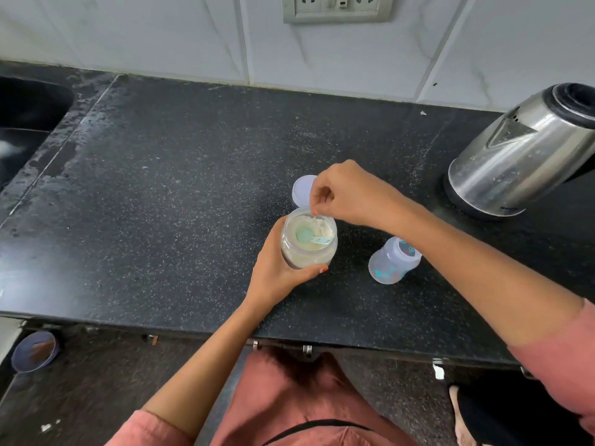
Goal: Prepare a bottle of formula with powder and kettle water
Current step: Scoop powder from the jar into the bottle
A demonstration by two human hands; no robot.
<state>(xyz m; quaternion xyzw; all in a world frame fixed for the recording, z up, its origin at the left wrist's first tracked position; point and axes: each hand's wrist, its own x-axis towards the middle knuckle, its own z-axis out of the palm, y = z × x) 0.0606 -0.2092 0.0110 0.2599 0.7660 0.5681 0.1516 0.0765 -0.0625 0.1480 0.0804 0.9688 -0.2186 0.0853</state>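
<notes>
**Clear plastic jar of formula powder held open on a black counter**

Pale cream powder nearly fills a clear plastic jar that stands, lid off, near the middle of a black speckled stone counter. A mint-green scoop lies on the powder, bowl to the left, its short handle pointing toward the jar's right rim. Just behind the jar, a round white lid lies flat on the counter, partly hidden by a hand.

To the right of the jar, a little apart from it, stands a squat translucent baby bottle with teal and red markings; its neck is open and no liquid can be made out inside. A stainless steel kettle with a black lid and base sits at the far right of the counter, well apart from the bottle.

The left hand wraps around the jar from the left and near side, fingers curled shut on its wall, thumb tip with orange nail polish showing at the jar's front. The left forearm rises from the bottom of the view.

The right hand hovers over the jar's back rim, knuckles up, wrist bent down, thumb and forefinger pressed together at the rim. Whether they pinch anything there cannot be told. The right forearm reaches in from the lower right, passing just above the bottle, in a pink sleeve pushed up past the elbow.

A dark sink sits at the counter's left end.
</notes>
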